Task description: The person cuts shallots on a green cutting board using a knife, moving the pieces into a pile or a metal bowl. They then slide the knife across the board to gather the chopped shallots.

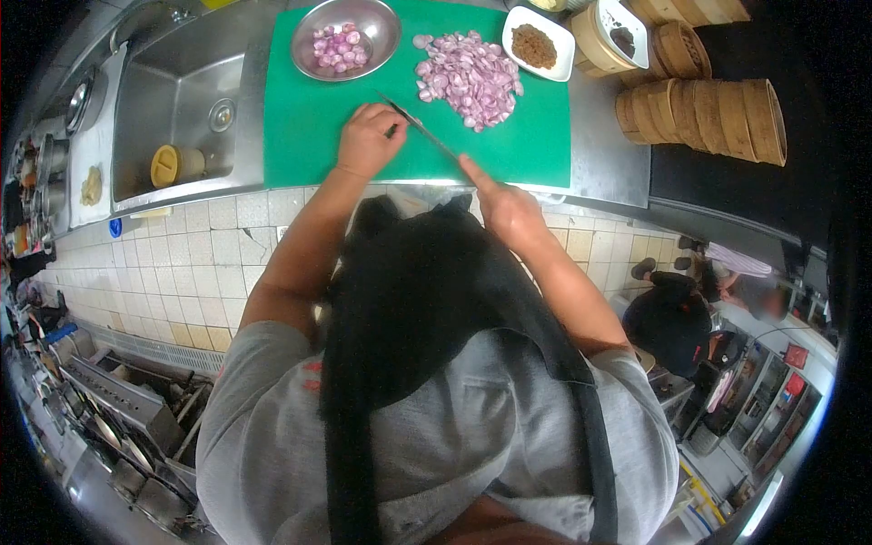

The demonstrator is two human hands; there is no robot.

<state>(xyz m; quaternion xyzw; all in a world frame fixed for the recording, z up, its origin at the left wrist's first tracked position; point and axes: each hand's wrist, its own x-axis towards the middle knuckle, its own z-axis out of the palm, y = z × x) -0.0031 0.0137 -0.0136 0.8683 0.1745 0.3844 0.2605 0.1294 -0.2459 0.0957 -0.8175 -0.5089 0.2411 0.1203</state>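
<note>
Left hand (371, 143): fingers curled narrow over the near part of the green board (304, 136); whether they pinch a piece, I cannot tell.
Right hand (513, 216): fingers closed around the handle of the knife (429, 133), which slants away and leftward.
Knife risk: the blade is just beside the left fingertips; a slip or a straightened finger could bring a cut.
Peeled shallots (338, 50): in the metal bowl (391, 41) at the board's far left; a knock to its rim could spill them.
Sliced shallots (468, 77): loose, heaped beyond the knife; a wide sweep of the blade could scatter them.
White dish (564, 56): at the far right corner, brown contents inside; a rightward elbow or push could shift it.
Edges: the board's near edge runs close to the apron (409, 300), the sink (191, 82) drops off leftward, the counter (609, 136) continues rightward.
Room: widest on the board's near-left stretch and near-right corner; tighter between bowl and slices.
</note>
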